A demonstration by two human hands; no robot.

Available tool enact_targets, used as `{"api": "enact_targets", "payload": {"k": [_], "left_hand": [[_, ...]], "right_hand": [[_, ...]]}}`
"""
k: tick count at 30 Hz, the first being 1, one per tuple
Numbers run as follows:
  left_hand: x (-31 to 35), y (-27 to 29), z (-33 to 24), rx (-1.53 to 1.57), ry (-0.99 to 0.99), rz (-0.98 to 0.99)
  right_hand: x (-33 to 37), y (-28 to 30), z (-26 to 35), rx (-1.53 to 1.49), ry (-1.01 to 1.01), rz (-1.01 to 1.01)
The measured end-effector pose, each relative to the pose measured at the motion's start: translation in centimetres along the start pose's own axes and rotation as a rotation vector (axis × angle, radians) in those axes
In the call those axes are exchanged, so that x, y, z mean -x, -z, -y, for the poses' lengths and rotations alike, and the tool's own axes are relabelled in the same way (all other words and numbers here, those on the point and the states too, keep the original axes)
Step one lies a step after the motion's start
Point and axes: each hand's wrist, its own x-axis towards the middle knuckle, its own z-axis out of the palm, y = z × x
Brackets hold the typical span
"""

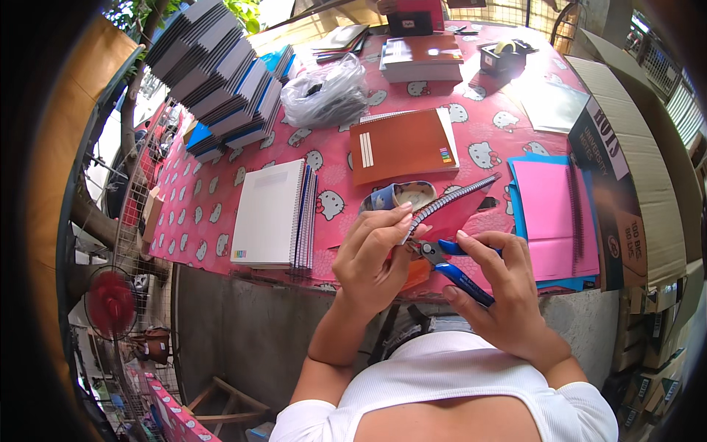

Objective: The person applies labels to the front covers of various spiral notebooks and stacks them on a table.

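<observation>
My left hand (pixel 372 254) is closed on the near end of a spiral-bound notebook (pixel 471 205), tilted up off the table. Its dark coil (pixel 453 197) runs from my fingertips away to the upper right. Blue-handled cutting pliers (pixel 465 283) are in my right hand (pixel 508 291), with the thumb and fingers around the spread handles. The jaws are at the coil's near end, close to my left fingertips; whether they bite on the wire I cannot tell. Just behind the notebook lies a rounded blue patterned container (pixel 398 196) with a pale inside. Something orange (pixel 417 274) shows under the pliers.
A white spiral notebook stack (pixel 269 214) lies left, with brown notebooks (pixel 401 147) ahead. Tall book stacks (pixel 221 81) and a plastic bag (pixel 328 96) stand far left. At right are pink and blue sheets (pixel 549 214) with loose coils, beside a cardboard box (pixel 626 169).
</observation>
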Motion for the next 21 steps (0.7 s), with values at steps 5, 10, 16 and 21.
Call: {"api": "enact_targets", "payload": {"k": [5,10,16,21], "left_hand": [[0.7,0.8,0.4,0.008,-0.020,0.038],[0.2,3.0,1.5,-0.256,0.057,-0.018],[2.3,22.8,13.6,0.279,0.530,-0.974],[8.7,25.6,21.5,0.002,0.939,-1.155]], "right_hand": [[-0.8,-0.4,-1.7,-0.760,-0.346,0.364],[-0.3,-3.5,-3.1,-1.209,-0.562,0.447],[6.4,-9.5,-13.3,0.258,-0.125,0.196],[0.2,-9.5,-14.1,-0.056,-0.387,0.345]]}}
